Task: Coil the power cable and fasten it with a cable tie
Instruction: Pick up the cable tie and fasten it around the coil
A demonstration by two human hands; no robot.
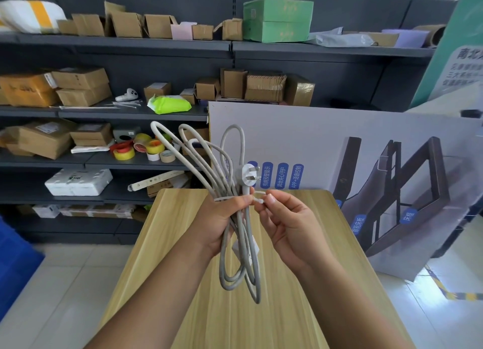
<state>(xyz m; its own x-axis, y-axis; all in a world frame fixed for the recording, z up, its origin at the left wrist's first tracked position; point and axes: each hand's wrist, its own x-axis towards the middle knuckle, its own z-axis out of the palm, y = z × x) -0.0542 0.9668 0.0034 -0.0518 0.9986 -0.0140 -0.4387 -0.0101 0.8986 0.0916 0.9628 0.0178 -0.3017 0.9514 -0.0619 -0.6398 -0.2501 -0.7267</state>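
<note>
Two hands meet above a wooden table, both raised clear of its top. Far to the left of the fingers, dark shelves carry cardboard boxes, and a cluster of tape rolls sits on a lower shelf.

Left hand: its fingers are curled shut around the middle of a grey cable, pinching the bundled strands together. Above these fingers the loops fan out up and to the left; below them, more loops hang down toward the table without touching it. A white tie wraps the bundle just at the top of the left fingers, lying across the strands near the index finger and thumb.

Between the two hands, just above the fingertips, the white plug stands up with its prongs pointing right. A white block on the cable shows below the left fingers, partly hidden behind the strands.

Right hand: thumb and forefinger are closed in a pinch on the free end of the tie, right beside the left fingertips; the other fingers are loosely curled under, holding nothing that can be seen. The tie's head is too small to tell whether the tail is threaded through.

Behind and right of the fingers a printed board leans against the shelves.
</note>
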